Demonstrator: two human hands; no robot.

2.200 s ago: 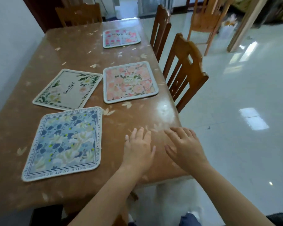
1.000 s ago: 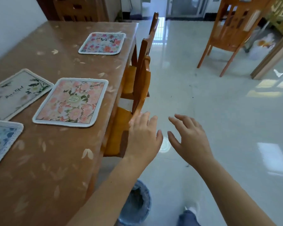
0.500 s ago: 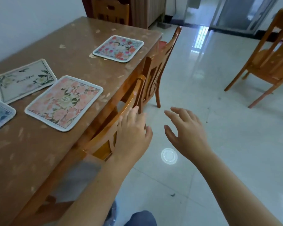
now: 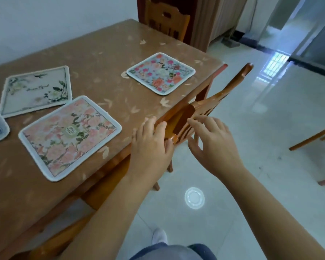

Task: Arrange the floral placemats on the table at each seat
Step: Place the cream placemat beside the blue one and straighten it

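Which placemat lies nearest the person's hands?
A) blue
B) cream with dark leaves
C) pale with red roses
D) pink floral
D: the pink floral placemat lies just beside the left hand; the others lie farther away.

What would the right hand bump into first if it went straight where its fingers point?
Most likely the wooden chair back. The right hand has its fingers aimed up and left at the slats, fingertips seemingly just short of them, though depth is hard to judge.
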